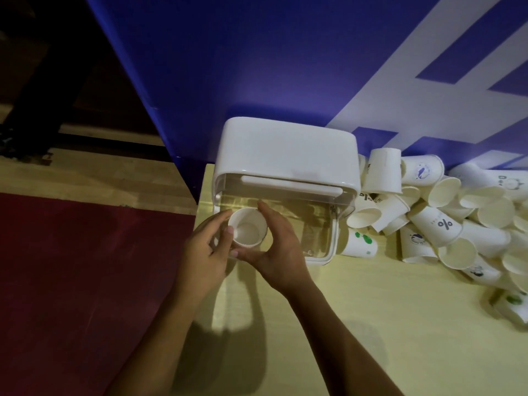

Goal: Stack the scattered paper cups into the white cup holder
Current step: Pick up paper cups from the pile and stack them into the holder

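You hold one paper cup [247, 229] between both hands, its open mouth facing up towards you. Your left hand [206, 252] curls round its left side, thumb and fingertips on the rim, and your right hand [275, 248] cups its right side, thumb underneath. The cup sits at the front left corner of the white cup holder [285, 155], over its clear body; whether it is inside, you cannot tell. The pile of cups [457, 215] lies jumbled on the worktop [371, 310], just right of the holder.
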A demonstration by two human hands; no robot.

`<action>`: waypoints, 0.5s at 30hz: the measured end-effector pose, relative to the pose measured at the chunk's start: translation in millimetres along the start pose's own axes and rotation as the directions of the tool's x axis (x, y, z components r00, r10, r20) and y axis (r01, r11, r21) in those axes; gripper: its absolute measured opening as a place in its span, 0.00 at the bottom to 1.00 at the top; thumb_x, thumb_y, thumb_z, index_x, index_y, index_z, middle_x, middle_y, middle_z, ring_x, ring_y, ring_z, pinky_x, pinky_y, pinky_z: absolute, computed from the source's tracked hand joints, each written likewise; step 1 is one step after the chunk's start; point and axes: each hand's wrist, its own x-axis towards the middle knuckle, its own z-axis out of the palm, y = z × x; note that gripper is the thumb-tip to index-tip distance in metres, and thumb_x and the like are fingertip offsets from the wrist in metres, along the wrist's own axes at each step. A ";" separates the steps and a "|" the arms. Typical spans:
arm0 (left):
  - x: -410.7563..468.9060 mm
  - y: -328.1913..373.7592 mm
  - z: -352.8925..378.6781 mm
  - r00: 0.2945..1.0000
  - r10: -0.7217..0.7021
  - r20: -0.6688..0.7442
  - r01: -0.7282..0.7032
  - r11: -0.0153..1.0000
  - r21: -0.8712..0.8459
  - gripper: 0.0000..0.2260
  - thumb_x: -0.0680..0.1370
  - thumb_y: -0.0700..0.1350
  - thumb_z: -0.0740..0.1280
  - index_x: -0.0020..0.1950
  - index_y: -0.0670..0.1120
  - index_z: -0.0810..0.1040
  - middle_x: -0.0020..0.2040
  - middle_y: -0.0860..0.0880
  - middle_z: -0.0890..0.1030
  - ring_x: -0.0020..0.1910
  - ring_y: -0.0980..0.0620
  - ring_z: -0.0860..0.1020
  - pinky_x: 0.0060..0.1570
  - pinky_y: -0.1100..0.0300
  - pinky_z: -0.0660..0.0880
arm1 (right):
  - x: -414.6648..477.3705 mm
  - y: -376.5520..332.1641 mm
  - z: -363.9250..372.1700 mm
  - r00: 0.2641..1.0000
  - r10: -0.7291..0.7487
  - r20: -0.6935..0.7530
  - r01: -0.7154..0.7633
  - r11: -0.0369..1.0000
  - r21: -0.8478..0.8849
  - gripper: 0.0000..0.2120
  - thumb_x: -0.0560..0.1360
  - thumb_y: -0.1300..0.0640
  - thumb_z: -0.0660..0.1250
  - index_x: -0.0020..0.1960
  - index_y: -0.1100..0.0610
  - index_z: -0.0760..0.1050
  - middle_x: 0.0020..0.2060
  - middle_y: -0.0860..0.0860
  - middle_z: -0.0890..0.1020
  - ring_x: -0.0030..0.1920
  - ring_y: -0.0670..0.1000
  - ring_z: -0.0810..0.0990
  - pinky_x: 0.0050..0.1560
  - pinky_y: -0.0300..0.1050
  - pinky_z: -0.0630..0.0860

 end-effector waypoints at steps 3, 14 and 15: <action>-11.0 12.9 -1.4 0.997 0.035 -0.071 -0.033 0.999 0.035 0.16 0.83 0.44 0.68 0.72 0.48 0.79 0.66 0.58 0.79 0.62 0.76 0.72 0.56 0.79 0.69 | -17.0 7.0 -14.4 1.000 0.009 0.009 -0.009 1.000 -0.020 0.48 0.67 0.33 0.77 0.80 0.49 0.64 0.73 0.41 0.71 0.69 0.29 0.61 0.68 0.26 0.58; -53.5 100.1 136.1 0.958 0.177 0.225 -0.204 0.974 0.099 0.19 0.80 0.58 0.63 0.69 0.54 0.77 0.62 0.59 0.80 0.60 0.61 0.79 0.54 0.69 0.77 | -144.7 97.3 -112.8 0.894 0.351 -0.277 -0.328 0.936 0.127 0.28 0.70 0.42 0.80 0.67 0.41 0.76 0.63 0.37 0.80 0.64 0.38 0.77 0.62 0.40 0.77; -50.3 108.3 152.8 0.947 0.200 0.252 -0.241 0.960 0.146 0.19 0.80 0.57 0.64 0.70 0.54 0.76 0.64 0.58 0.80 0.61 0.59 0.79 0.53 0.69 0.76 | -152.9 104.3 -122.9 0.884 0.369 -0.287 -0.343 0.929 0.135 0.27 0.70 0.46 0.81 0.66 0.39 0.75 0.62 0.37 0.81 0.64 0.37 0.77 0.60 0.35 0.75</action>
